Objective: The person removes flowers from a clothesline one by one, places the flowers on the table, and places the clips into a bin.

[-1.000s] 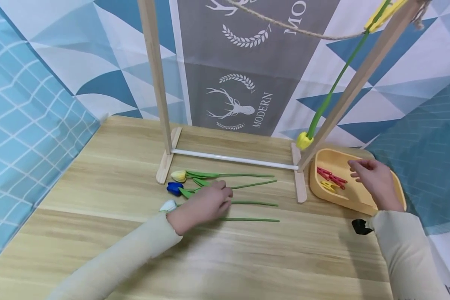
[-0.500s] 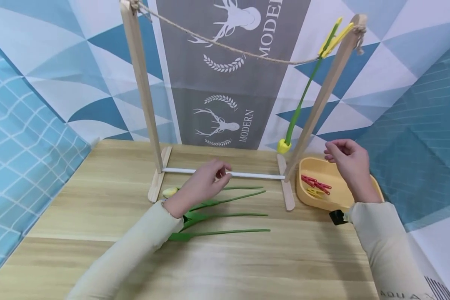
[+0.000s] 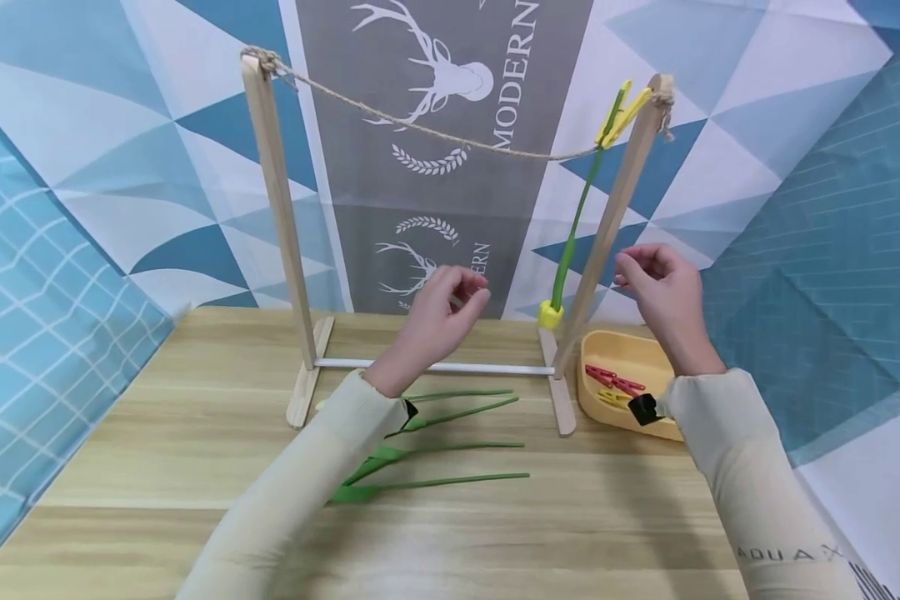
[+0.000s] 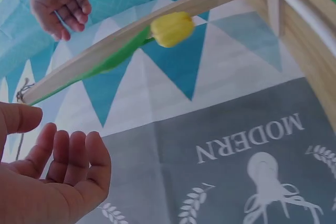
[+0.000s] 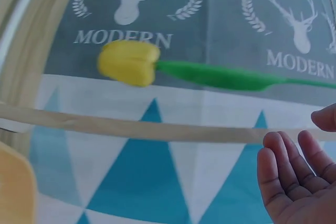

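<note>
A yellow tulip point(image 3: 551, 314) hangs head down by a yellow clothespin point(image 3: 624, 118) from the right end of a sagging rope point(image 3: 450, 137). My left hand point(image 3: 444, 321) is raised over the frame's white bar, its fingers loosely bent around nothing. Just right of the right post, my right hand point(image 3: 663, 300) is held up with bent fingers, likewise without anything. Both wrist views show bare palms, with the tulip point(image 4: 172, 29) apart from either hand. Below my left forearm, several green tulip stems point(image 3: 457, 445) lie on the table, their blossoms mostly hidden by the sleeve.
Two wooden posts point(image 3: 273, 192) carry the rope, and a white bar point(image 3: 487, 368) joins their feet. An orange basket point(image 3: 594, 340) on the right contains red clothespins point(image 3: 617, 382) and yellow ones. Patterned cloth stands behind the wooden table point(image 3: 195, 417).
My left hand has risen from above the flower stems to over the white bar. My right hand has come up from the basket towards the right post. The head view has tilted upward.
</note>
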Demonstrator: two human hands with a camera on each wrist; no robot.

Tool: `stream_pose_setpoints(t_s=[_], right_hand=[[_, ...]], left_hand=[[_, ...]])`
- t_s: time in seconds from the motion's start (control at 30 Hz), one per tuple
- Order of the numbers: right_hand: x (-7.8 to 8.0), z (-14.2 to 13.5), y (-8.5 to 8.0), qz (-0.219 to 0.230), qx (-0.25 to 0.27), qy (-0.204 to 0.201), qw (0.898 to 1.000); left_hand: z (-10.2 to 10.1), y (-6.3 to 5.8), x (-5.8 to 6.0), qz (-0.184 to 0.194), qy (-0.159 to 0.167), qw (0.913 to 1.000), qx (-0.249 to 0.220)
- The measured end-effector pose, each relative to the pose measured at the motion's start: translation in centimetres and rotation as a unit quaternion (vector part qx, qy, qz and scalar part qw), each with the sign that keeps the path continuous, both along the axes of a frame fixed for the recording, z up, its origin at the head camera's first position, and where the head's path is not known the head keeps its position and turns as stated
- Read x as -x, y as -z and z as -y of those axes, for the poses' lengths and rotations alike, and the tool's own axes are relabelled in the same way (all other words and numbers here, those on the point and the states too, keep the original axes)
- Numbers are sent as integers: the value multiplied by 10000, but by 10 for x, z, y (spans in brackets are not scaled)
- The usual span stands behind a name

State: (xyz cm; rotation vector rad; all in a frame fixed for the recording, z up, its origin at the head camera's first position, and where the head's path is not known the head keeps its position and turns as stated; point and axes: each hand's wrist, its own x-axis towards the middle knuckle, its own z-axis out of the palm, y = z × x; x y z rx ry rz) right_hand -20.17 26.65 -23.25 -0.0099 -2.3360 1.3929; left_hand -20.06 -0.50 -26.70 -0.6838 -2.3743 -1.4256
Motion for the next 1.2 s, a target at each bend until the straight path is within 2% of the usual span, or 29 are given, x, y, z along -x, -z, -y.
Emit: stream_pose_setpoints(t_s=[0.1,0.33,0.5,0.6,0.7,0.93,1.03,1.2], right_hand=[[2,7,-18,-251,147,-92,9995],[10,21,-68,-1219,406,-198,9915],[12,27,-102,-1421,452,-87,9888],[11,31,-119,-1353,465,-83,9897],[9,34,-134,-1219,254,-84,9922],[10,37,-157,-445,-569,-27,9974],[12,37,-164,-191,-1022,94,9945],[14,35,-171,160,-1789,175,9836]], left_hand=[[-7,-13,6,41,-52,9998,-194],[-24,-41,20,122,-123,9982,-582],[-39,-57,29,176,-51,9971,-737],[-48,-65,37,209,15,9953,-948],[-58,-73,44,304,47,9931,-1131],[-80,-81,55,424,109,9903,-1316],[-87,-82,58,470,165,9904,-1286],[-99,-83,64,507,301,9896,-1312]])
